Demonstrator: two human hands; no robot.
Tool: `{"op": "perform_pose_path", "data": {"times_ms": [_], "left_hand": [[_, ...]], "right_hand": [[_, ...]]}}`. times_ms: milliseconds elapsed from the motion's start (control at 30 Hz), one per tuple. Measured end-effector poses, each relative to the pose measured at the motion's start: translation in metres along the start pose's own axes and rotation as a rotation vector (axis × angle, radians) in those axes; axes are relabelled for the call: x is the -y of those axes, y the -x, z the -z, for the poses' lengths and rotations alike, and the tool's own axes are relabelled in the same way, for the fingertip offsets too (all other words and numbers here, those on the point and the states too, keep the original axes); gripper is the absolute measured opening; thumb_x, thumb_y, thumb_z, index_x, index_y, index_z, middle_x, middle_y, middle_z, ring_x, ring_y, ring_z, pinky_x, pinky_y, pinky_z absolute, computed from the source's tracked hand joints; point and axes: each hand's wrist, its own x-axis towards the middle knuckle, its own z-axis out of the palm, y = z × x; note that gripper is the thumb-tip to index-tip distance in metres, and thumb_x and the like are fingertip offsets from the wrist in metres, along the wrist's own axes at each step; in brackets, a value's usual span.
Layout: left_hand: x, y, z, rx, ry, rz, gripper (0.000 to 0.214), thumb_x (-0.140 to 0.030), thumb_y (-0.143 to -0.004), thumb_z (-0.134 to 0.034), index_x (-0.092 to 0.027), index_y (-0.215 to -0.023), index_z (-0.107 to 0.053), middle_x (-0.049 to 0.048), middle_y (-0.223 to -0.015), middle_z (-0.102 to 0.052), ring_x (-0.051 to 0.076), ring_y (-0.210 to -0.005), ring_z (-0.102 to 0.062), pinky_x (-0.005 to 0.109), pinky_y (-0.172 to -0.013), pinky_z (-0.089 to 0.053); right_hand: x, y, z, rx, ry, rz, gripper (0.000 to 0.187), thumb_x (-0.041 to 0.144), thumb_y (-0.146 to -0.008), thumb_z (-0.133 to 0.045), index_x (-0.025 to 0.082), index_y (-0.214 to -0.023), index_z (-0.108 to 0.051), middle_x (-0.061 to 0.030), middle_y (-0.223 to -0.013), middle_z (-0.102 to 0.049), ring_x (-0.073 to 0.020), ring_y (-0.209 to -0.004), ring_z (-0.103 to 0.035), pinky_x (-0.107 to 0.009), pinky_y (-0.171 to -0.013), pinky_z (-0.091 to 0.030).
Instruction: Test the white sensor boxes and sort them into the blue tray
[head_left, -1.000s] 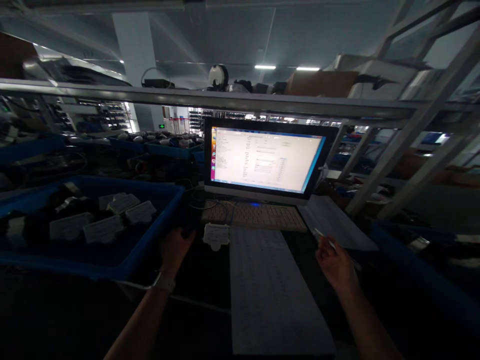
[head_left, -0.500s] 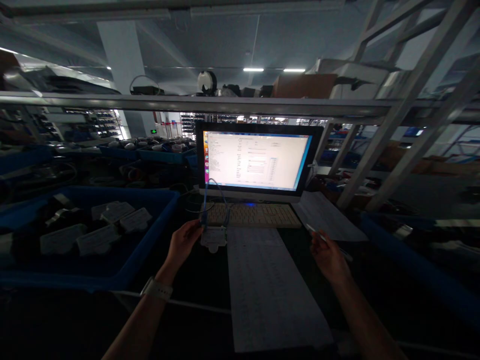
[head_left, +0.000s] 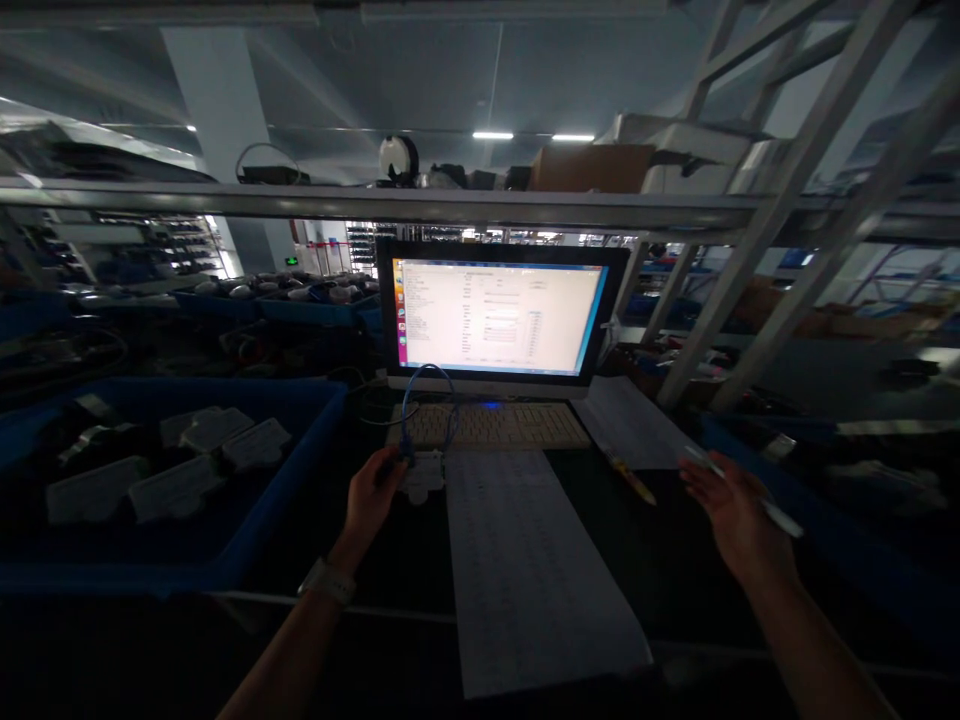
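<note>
My left hand (head_left: 371,492) is closed on the plug end of a blue cable (head_left: 406,412), beside a small white module (head_left: 422,478) on the dark bench. The cable loops up in front of the keyboard (head_left: 517,426). My right hand (head_left: 739,510) is raised on the right with a whitish pen (head_left: 782,518) between its fingers; the pen's back end sticks out past the hand. Between the hands lies a long printed sheet (head_left: 536,570). A yellow pen-like item (head_left: 634,482) rests to the right of that sheet.
A lit monitor (head_left: 499,315) stands behind the keyboard. At left, a blue bin (head_left: 247,560) holds several white-labelled modules (head_left: 176,487). Another blue bin (head_left: 840,560) is at right. A second paper (head_left: 634,420) lies right of the keyboard, under a shelf (head_left: 450,203).
My right hand has moved right, away from the sheet, carrying the pen, and the yellow item now shows. My left hand stays at the cable plug. The view has shifted slightly.
</note>
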Motion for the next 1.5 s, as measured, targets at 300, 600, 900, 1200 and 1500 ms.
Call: {"op": "perform_pose_path", "data": {"times_ms": [300,600,900,1200,1500], "left_hand": [[0.004,0.0,-0.001,-0.025,-0.019,0.076,0.048,-0.057,-0.062,-0.06,-0.02,-0.092,-0.064,0.0072,-0.099,-0.071,0.026,-0.095,-0.066,0.038,-0.086,-0.052],[0.007,-0.002,0.001,-0.014,0.013,0.125,0.047,-0.059,-0.057,-0.063,-0.022,-0.087,-0.066,0.0051,-0.097,-0.073,0.028,-0.096,-0.067,0.039,-0.087,-0.053],[0.013,-0.001,0.001,-0.009,0.023,0.102,0.048,-0.059,-0.061,-0.063,-0.022,-0.091,-0.068,0.0055,-0.098,-0.073,0.027,-0.096,-0.067,0.039,-0.086,-0.053],[0.012,0.0,0.001,-0.025,0.032,0.087,0.05,-0.06,-0.06,-0.064,-0.021,-0.09,-0.069,0.0062,-0.097,-0.073,0.028,-0.096,-0.067,0.04,-0.087,-0.054],[0.007,0.002,0.001,0.002,0.063,0.107,0.049,-0.058,-0.062,-0.063,-0.02,-0.092,-0.068,0.0074,-0.1,-0.073,0.028,-0.1,-0.066,0.041,-0.09,-0.052]], "right_hand": [[-0.01,-0.007,0.056,0.003,0.78,0.408,0.052,0.069,-0.06,-0.063,0.027,-0.089,-0.066,-0.006,-0.099,-0.069,-0.0299,-0.104,-0.058,-0.05,-0.1,-0.038],[-0.044,-0.016,0.07,0.031,0.903,0.463,0.045,0.06,-0.062,-0.063,0.026,-0.091,-0.066,-0.0094,-0.104,-0.068,-0.0344,-0.104,-0.058,-0.056,-0.094,-0.041],[-0.061,-0.029,0.082,0.084,1.015,0.44,0.033,0.046,-0.062,-0.055,0.027,-0.087,-0.069,-0.0104,-0.097,-0.071,-0.0345,-0.093,-0.064,-0.054,-0.086,-0.047],[-0.065,-0.03,0.083,0.067,1.046,0.462,0.032,0.045,-0.064,-0.053,0.029,-0.088,-0.066,-0.0082,-0.094,-0.071,-0.0327,-0.089,-0.065,-0.052,-0.084,-0.049],[-0.076,-0.036,0.093,0.118,1.119,0.509,0.037,0.045,-0.067,-0.05,0.024,-0.094,-0.065,-0.013,-0.098,-0.07,-0.0347,-0.09,-0.065,-0.053,-0.081,-0.051]]}}
